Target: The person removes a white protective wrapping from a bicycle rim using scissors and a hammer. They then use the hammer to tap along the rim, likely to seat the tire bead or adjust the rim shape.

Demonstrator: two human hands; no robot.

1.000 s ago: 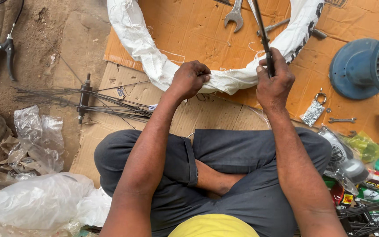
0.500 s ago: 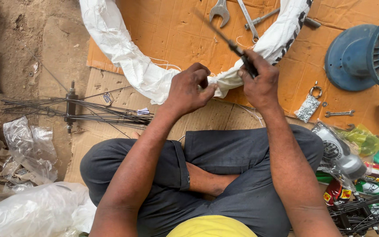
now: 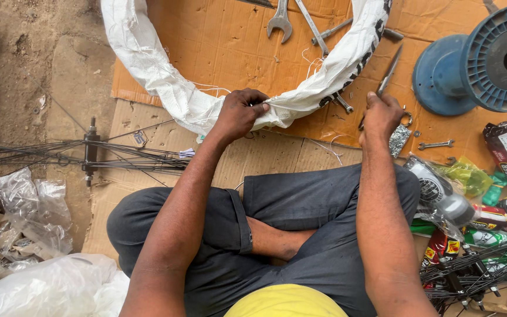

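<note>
Right hand (image 3: 381, 114) now swung away with gripped scissors (image 3: 386, 79), left fingers (image 3: 252, 108) pinching wrapped tyre (image 3: 165, 88), wrenches (image 3: 280, 20) beyond.

Both arms out front, hands low, person sitting cross-legged.
L hand (image 3: 239, 114): fingers curled shut in a pinch, thumb to fingertips, forearm angled up-right. R hand (image 3: 381, 114): closed fist grip, knuckles up, forearm near straight, wrist slightly bent. Hands well apart.

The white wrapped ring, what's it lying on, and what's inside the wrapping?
The white wrapped ring lies on brown cardboard. A spanner rests on the cardboard within its loop. The white sacking hides what is inside.
</note>
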